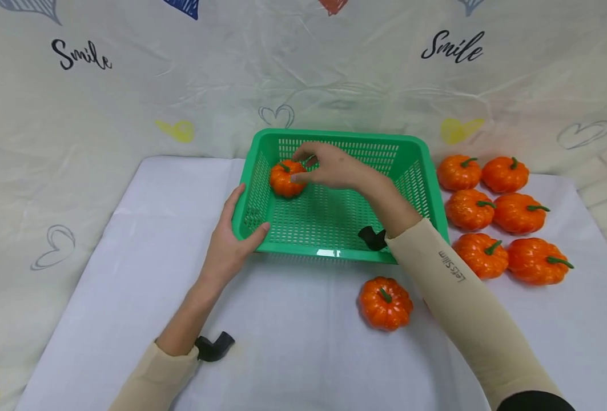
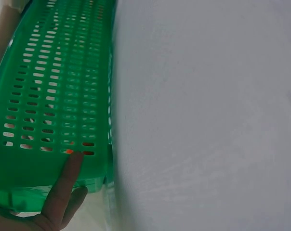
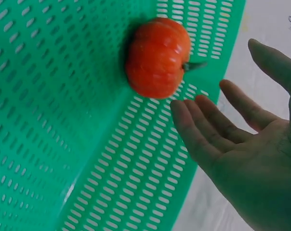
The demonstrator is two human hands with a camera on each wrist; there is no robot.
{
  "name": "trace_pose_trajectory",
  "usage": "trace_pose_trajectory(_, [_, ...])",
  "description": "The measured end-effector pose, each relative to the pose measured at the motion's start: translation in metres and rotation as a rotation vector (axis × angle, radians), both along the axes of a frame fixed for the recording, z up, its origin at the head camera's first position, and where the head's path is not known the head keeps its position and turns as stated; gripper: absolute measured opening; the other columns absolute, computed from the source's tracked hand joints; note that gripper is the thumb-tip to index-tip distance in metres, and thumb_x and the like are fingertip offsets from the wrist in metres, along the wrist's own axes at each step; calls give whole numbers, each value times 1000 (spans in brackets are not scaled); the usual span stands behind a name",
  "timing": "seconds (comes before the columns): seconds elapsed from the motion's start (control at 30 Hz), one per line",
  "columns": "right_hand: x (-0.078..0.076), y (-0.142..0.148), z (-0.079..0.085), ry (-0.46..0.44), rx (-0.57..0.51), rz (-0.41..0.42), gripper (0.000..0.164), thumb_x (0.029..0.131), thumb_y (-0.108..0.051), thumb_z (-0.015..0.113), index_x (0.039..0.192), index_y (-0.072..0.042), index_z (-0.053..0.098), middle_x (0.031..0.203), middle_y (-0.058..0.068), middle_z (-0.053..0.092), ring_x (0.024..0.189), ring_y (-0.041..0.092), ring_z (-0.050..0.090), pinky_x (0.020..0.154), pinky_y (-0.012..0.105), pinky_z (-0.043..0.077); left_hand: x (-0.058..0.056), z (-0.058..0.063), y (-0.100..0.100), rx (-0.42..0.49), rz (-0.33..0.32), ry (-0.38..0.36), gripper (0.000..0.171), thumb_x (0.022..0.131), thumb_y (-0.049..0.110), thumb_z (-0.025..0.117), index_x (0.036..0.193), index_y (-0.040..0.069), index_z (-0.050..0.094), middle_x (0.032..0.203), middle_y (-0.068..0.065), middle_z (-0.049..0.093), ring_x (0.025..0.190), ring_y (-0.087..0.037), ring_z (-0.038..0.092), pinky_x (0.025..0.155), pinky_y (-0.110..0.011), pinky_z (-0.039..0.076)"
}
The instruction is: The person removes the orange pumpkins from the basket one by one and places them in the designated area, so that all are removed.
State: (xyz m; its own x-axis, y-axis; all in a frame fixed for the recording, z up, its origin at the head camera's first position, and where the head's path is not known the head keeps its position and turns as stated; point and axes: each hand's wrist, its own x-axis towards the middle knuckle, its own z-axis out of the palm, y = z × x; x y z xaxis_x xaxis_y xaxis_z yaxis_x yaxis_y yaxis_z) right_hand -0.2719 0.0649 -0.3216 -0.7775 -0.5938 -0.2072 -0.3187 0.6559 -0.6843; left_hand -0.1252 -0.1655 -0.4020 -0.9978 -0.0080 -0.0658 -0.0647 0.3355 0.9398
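Note:
A green plastic basket (image 1: pixel 329 252) with slotted walls stands on the white-covered table. One small orange pumpkin (image 1: pixel 281 181) with a green stem lies in its far left part. My right hand (image 1: pixel 329 165) reaches over the basket, close beside that pumpkin. The right wrist view shows the fingers (image 3: pixel 203 130) loosely spread and apart from the pumpkin (image 3: pixel 157 57). At the basket's near left corner, my left hand (image 1: pixel 230 245) rests with straight fingers along the left side and the thumb at the front. In the left wrist view, a straight digit touches the outer wall (image 2: pixel 49 168).
Several orange pumpkins (image 1: pixel 469 209) sit grouped on the table right of the basket, partly behind my right sleeve. Another pumpkin (image 1: pixel 385 303) lies in front of the basket. A printed sheet (image 1: pixel 303 68) rises behind the table. Black curved pieces (image 1: pixel 216 347) stick out at both wrists.

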Motion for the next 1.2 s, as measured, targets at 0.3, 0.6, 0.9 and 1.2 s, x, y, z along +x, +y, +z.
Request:
trace_pose_trajectory(0.3, [-2,-8,-6,-20,63,27,64,99,-35,70,153,-8,47,160,11,47,149,34,44,120,50,40,0,0,0,6,-2,9,85,95,41,71,161,51,20,171,12,24,149,-22,37,121,-52,34])
trace_pose_trajectory(0.6, [-2,-13,-12,-85,75,61,76,96,-35,73,160,-10,38,164,11,40,144,29,44,122,48,38,1,2,0,1,-1,12,85,95,41,71,161,52,20,171,11,25,147,-22,39,119,-52,36])
trace_pose_trajectory(0.9, [-2,-14,-19,-72,91,99,70,91,-26,81,152,-10,48,156,10,48,142,29,46,121,49,39,1,0,1,13,-8,9,85,95,39,72,161,51,19,171,10,26,147,-23,40,119,-51,37])
trace_pose_trajectory(1.2, [-1,-11,-18,-107,138,144,45,89,-17,82,125,-9,58,150,10,52,125,29,51,107,43,46,0,0,0,6,-7,27,86,95,39,72,162,49,20,171,10,26,147,-23,40,119,-51,38])
